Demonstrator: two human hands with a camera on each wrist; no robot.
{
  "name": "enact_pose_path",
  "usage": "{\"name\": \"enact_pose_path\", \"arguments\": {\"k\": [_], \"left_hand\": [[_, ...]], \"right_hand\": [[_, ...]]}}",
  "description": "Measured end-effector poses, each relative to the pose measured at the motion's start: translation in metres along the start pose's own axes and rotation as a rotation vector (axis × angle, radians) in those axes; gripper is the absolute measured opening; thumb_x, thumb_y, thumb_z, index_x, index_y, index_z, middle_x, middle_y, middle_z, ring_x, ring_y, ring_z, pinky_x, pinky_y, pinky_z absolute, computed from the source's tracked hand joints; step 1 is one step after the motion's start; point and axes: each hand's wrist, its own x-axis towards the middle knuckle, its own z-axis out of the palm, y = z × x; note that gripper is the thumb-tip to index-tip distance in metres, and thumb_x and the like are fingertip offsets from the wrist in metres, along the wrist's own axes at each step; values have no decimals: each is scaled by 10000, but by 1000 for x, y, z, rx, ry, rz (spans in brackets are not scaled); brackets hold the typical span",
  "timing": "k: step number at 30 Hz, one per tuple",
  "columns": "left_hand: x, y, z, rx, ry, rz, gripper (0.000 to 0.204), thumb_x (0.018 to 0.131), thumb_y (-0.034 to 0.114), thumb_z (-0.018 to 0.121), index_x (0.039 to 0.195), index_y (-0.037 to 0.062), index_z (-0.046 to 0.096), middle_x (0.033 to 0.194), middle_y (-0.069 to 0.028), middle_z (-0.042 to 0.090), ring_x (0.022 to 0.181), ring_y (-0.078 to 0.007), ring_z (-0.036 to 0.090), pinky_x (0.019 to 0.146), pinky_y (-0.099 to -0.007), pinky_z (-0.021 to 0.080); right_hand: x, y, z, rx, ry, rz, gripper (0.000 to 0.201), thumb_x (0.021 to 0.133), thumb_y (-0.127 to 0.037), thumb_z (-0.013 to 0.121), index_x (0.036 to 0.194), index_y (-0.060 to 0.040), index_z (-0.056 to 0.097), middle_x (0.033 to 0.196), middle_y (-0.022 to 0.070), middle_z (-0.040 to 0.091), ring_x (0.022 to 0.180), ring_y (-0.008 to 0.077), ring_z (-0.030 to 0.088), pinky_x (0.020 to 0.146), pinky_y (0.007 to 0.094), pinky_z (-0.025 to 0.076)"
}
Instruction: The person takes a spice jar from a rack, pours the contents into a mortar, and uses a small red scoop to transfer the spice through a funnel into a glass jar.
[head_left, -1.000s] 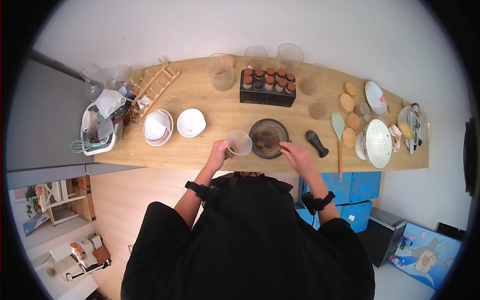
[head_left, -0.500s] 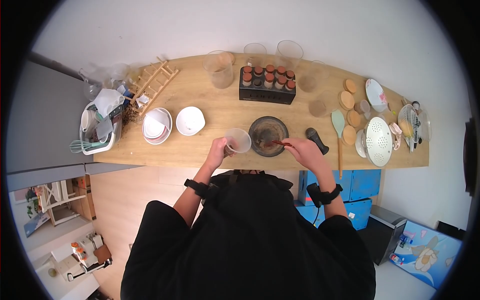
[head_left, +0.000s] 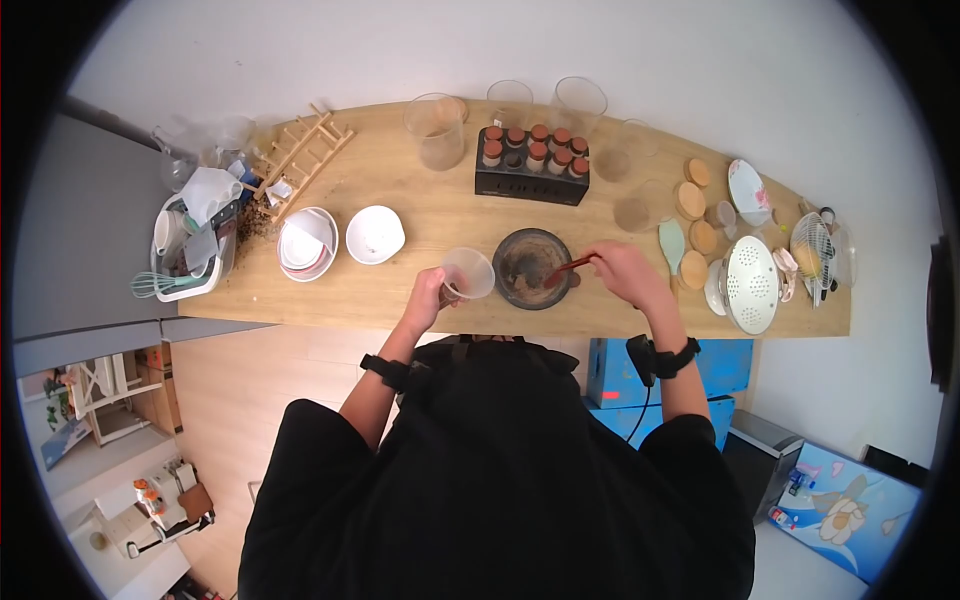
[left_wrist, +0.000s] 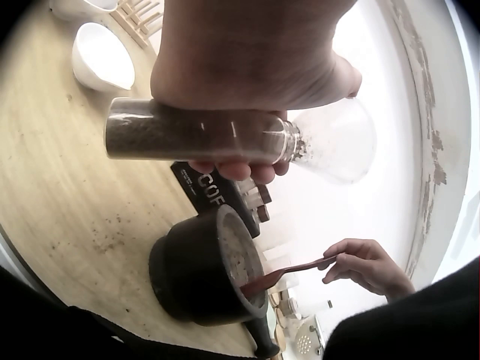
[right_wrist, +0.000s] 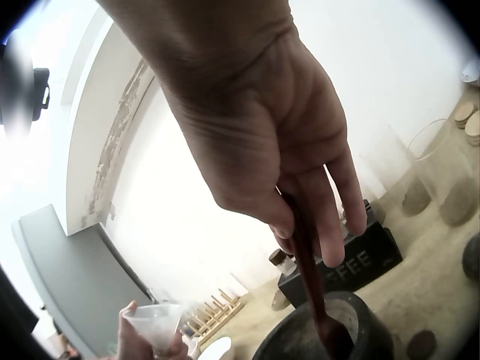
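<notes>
The left hand [head_left: 426,300] grips a glass vial [left_wrist: 195,133] of dark powder, with a clear funnel [head_left: 467,273] at its mouth, just left of the mortar. Between thumb and fingers, the right hand [head_left: 630,273] pinches the handle of a reddish-brown spoon [head_left: 568,268]. The spoon's bowl end is inside the dark stone mortar [left_wrist: 191,270], where brown powder coats the inner surface. In the right wrist view the spoon [right_wrist: 306,262] slants down from the fingers into the mortar [right_wrist: 375,337].
Behind the mortar stands a black rack [head_left: 530,186] of red-capped vials. White bowls [head_left: 376,235] and a wooden rack [head_left: 300,160] are on the left. Wooden lids [head_left: 689,200], a green spatula [head_left: 671,245] and a white colander [head_left: 750,285] lie right. The pestle [left_wrist: 261,336] is beside the mortar.
The right hand has moved right and away from the body, and the spoon now slants up to the right from the mortar. The left hand still holds the vial and funnel, nearly unmoved.
</notes>
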Motion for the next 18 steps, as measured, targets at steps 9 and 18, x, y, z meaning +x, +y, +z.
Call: {"name": "enact_pose_path", "arguments": {"k": [9, 18], "left_hand": [[-3, 4, -5, 13, -13, -35, 622, 882, 556, 353, 860, -20, 587, 716, -97, 583, 624, -175, 555, 583, -292, 450], [-8, 3, -2, -39, 78, -1, 608, 902, 497, 332, 788, -31, 612, 616, -90, 576, 559, -139, 536, 538, -261, 431]], "right_hand": [[17, 3, 3, 127, -135, 32, 157, 875, -40, 493, 977, -1, 606, 832, 152, 630, 674, 241, 627, 643, 338, 481], [15, 12, 7, 207, -189, 108, 158, 896, -48, 482, 990, 25, 586, 830, 126, 630, 643, 195, 640, 623, 297, 485]]}}
